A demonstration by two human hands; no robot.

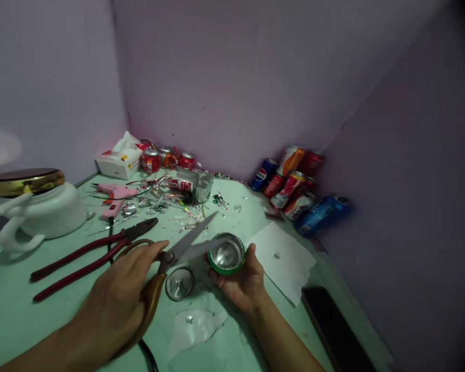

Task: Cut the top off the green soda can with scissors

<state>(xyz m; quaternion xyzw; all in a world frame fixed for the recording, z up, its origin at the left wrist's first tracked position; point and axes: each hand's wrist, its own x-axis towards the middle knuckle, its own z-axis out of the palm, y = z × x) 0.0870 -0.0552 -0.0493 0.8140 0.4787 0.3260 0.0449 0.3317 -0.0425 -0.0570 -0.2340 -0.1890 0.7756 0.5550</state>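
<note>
My left hand (118, 292) is closed around the brown handles of a pair of scissors (172, 257), whose blades are spread apart. One blade reaches over the rim of a cut drink can (228, 256), silver inside with a green edge. My right hand (248, 284) grips this can from below and the right, its open end facing me. Below the blades lies a round can end (180, 283) with a pull tab. Nearer to me is a pale, clear scrap (196, 328) with a small shiny bit on it.
Left are red-handled pliers (120, 240), a pink glue gun (116, 195) and a white teapot (50, 212). Metal scraps (158, 201), small cans (151, 160) and a tissue box (120, 160) lie behind. Right are several drink cans (290, 188), white paper (284, 258) and a phone-like dark slab (333, 325).
</note>
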